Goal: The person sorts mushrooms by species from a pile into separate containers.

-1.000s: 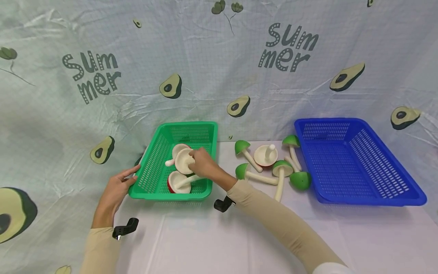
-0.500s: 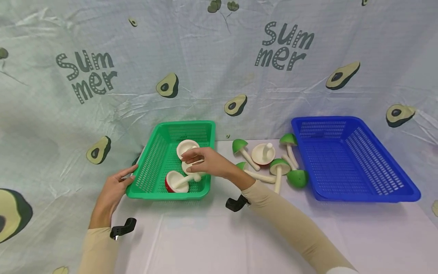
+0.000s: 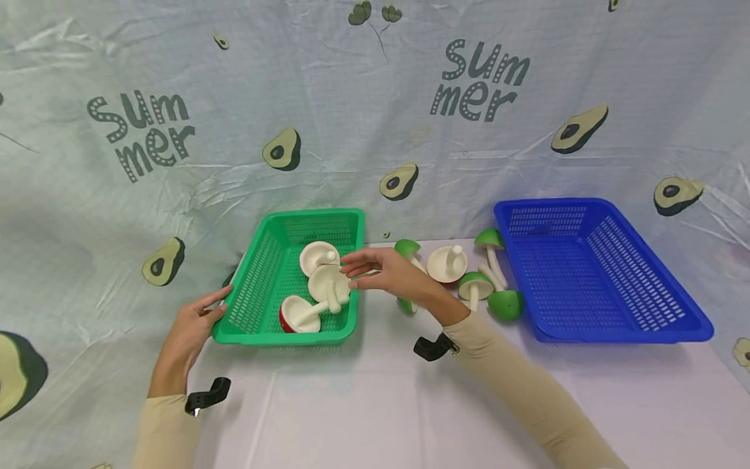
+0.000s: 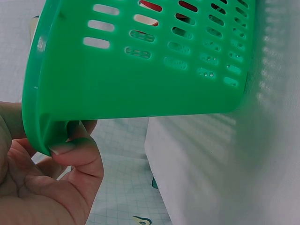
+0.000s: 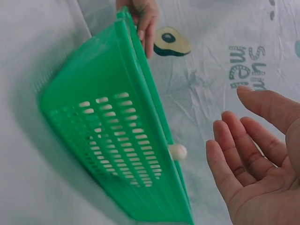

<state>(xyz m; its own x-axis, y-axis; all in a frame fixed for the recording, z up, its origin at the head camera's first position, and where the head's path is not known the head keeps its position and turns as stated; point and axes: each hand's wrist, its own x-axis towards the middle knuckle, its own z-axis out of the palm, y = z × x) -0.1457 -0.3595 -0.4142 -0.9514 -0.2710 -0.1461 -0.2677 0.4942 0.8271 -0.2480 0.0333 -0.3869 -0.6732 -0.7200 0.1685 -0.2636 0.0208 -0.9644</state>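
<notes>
Mushroom [image 3: 321, 283] by the right hand [image 3: 392, 271]: it is lying in the green basket [image 3: 269, 339], left of the middle of the frame, with its pale underside showing.
Right hand: it is hanging at the middle of the frame by the basket's right edge, fingers bent loosely and holding nothing.
What just changed: half a second ago the fingers were covering part of that mushroom; now the hand is sitting farther right.
What it means: the mushroom is resting without the hand, so this one looks done.
Left hand [image 3: 190, 329]: it is gripping the basket's lower left corner, thumb and fingers curled round the edge.
Basket friends: an upper mushroom [image 3: 310, 259] is lying just above, and a red-edged mushroom [image 3: 293, 312] is lying below.
Table [image 3: 340, 404]: green-capped mushrooms [image 3: 489, 238] and one upturned pale mushroom [image 3: 436, 264] are lying right of the middle; the arm is hiding some.
Blue basket [image 3: 580, 280]: it is standing at the right of the frame.
</notes>
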